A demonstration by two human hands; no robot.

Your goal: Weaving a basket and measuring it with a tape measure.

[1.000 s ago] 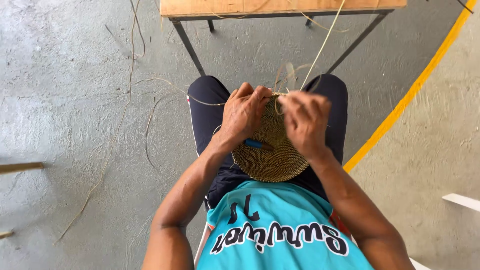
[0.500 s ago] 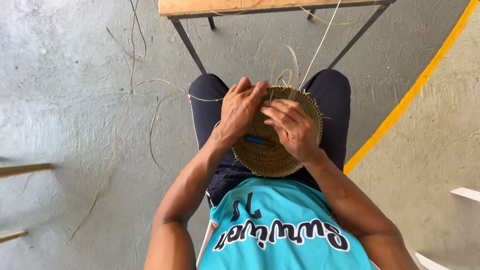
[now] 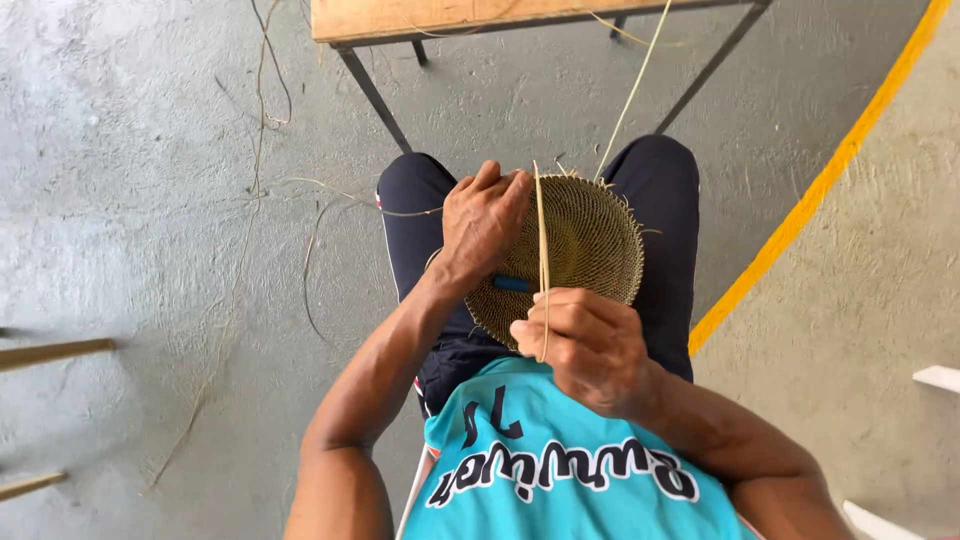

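A round woven straw disc (image 3: 590, 245) rests on my lap, over dark trousers. My left hand (image 3: 485, 220) grips the disc's upper left rim, fingers curled over the edge. My right hand (image 3: 585, 345) is closed on a thin pale straw strand (image 3: 541, 240), held taut from the disc's top edge down across its face toward my chest. A small blue tool (image 3: 511, 284) lies against the disc below my left hand. Another long strand (image 3: 630, 95) runs from the disc up toward the table.
A wooden table (image 3: 420, 18) on dark metal legs stands just ahead of my knees. Loose straw strands (image 3: 262, 150) trail over the grey concrete floor at left. A yellow painted line (image 3: 810, 210) crosses the floor at right. Wooden sticks (image 3: 50, 352) poke in from the left edge.
My right hand has drawn back from the disc's face toward my chest, pulling the strand taut. The left hand stays on the rim.
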